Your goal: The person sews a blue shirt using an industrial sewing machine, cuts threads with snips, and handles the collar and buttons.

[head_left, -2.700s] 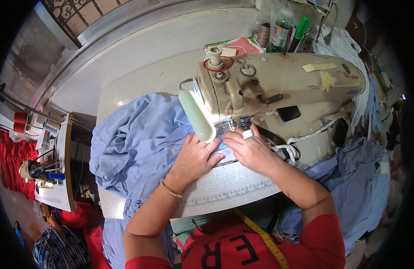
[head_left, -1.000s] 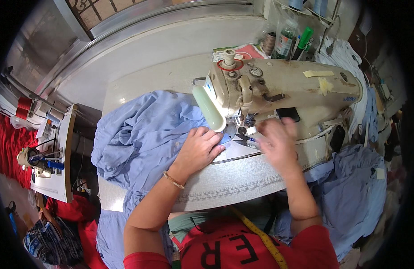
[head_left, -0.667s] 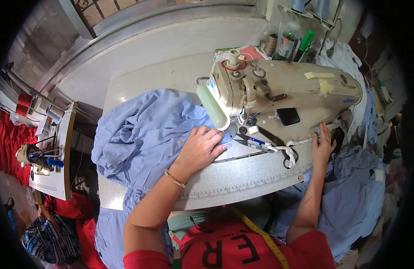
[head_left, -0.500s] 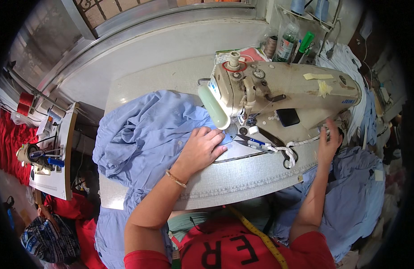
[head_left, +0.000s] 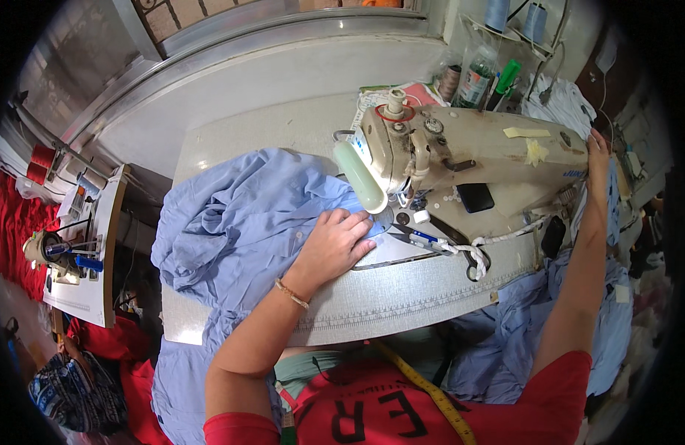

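Note:
My left hand [head_left: 338, 241] lies flat on a light blue garment [head_left: 242, 196], its fingertips close to the needle area of a beige sewing machine [head_left: 498, 137]. The crumpled cloth spreads to the left and hangs over the table's front edge. At the machine's right end, my right hand [head_left: 598, 159] curls around the handwheel, which it mostly covers. A pair of scissors [head_left: 425, 242] with white cord wound on its handle rests right of my left hand. By it are a small white block [head_left: 421, 216] and a dark round piece [head_left: 402, 219].
A black phone [head_left: 476, 198] and several white buttons [head_left: 453, 194] lie under the machine arm. Behind stand a bottle [head_left: 476, 78], a green marker [head_left: 508, 78] and thread cones [head_left: 496, 15]. More blue cloth [head_left: 498, 348] hangs at the right. Another machine table [head_left: 97, 259] and a person's arm [head_left: 77, 356] are at the left.
My right hand has moved up and right, from beside the white cord to the handwheel end of the machine. My left hand stays on the blue cloth.

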{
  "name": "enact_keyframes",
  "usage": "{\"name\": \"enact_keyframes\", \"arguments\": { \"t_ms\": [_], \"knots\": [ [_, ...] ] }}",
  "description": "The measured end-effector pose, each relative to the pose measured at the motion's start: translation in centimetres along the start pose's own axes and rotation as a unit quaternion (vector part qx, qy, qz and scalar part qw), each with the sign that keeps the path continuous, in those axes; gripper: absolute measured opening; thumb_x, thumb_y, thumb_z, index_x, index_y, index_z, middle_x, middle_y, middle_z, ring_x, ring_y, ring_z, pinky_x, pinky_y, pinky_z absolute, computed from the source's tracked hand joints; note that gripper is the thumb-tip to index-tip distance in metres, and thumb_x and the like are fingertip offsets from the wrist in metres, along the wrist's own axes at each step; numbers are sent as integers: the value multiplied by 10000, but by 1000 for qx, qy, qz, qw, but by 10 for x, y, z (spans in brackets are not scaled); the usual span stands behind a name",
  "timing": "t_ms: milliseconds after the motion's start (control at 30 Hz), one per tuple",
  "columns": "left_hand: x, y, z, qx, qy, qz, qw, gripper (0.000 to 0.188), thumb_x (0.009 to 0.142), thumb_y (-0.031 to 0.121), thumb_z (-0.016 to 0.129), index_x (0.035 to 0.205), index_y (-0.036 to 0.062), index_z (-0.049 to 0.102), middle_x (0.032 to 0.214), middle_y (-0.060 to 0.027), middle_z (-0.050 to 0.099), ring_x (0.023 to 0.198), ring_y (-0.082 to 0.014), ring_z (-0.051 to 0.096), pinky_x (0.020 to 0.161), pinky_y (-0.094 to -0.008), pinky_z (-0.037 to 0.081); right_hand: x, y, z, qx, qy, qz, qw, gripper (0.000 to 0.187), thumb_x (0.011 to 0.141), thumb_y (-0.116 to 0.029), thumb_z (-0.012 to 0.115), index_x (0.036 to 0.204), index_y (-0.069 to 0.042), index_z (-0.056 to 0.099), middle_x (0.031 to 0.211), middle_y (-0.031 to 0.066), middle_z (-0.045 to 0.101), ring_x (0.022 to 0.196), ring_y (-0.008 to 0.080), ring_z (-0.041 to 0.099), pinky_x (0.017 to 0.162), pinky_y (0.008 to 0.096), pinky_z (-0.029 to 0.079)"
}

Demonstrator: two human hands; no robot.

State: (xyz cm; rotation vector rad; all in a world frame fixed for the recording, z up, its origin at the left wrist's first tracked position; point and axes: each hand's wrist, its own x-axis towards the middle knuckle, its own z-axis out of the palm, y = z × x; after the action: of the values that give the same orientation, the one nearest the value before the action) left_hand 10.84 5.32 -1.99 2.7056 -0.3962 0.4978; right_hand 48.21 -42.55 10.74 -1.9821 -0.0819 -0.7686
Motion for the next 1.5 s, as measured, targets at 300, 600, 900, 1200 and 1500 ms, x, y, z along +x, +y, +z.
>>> {"name": "enact_keyframes", "arguments": {
  "t_ms": [300, 600, 900, 1200, 1500],
  "knots": [
    [-1, 0, 2, -2, 8, -3, 1000, 346, 847, 307, 585, 1069, 42, 599, 1146, -79, 576, 1010, -274, 490, 883, -371, 376, 6, 49, -10, 150, -107, 98, 978, 512, 888, -421, 549, 1185, -3, 552, 1128, 90, 596, 1004, 210, 564, 891, 296, 401],
    [-5, -2, 3, 25, 27, -3, 999, 397, 836, 319, 587, 1115, 37, 566, 1186, -104, 550, 1044, -298, 476, 928, -394, 356, -43, 16, -2, 252, -74, 171, 950, 469, 909, -413, 509, 1147, -14, 570, 1065, 76, 607, 962, 199, 569, 885, 326, 408],
    [-8, 2, 6, 26, 5, -60, 998, 512, 843, 376, 568, 1216, 31, 506, 1299, -150, 470, 1221, -348, 390, 1018, -526, 287, -106, 60, 17, 398, -16, 118, 910, 476, 912, -423, 509, 1185, -34, 537, 1111, 110, 594, 995, 214, 574, 874, 342, 427],
    [-25, 7, -4, 48, -59, -100, 992, 620, 848, 463, 531, 1303, 55, 433, 1384, -168, 375, 1285, -374, 321, 1035, -588, 230, -94, 47, 15, 400, -20, 103, 910, 506, 920, -449, 487, 1191, -24, 529, 1135, 116, 584, 994, 232, 574, 855, 350, 449],
    [-108, 48, -41, 30, -123, -126, 984, 677, 828, 533, 539, 1317, 77, 439, 1395, -172, 364, 1280, -383, 329, 1023, -561, 256, -123, -14, 1, 120, 86, -86, 985, 391, 917, -260, 551, 1195, 10, 505, 1091, 89, 574, 958, 173, 551, 855, 290, 431]
  ]
}}
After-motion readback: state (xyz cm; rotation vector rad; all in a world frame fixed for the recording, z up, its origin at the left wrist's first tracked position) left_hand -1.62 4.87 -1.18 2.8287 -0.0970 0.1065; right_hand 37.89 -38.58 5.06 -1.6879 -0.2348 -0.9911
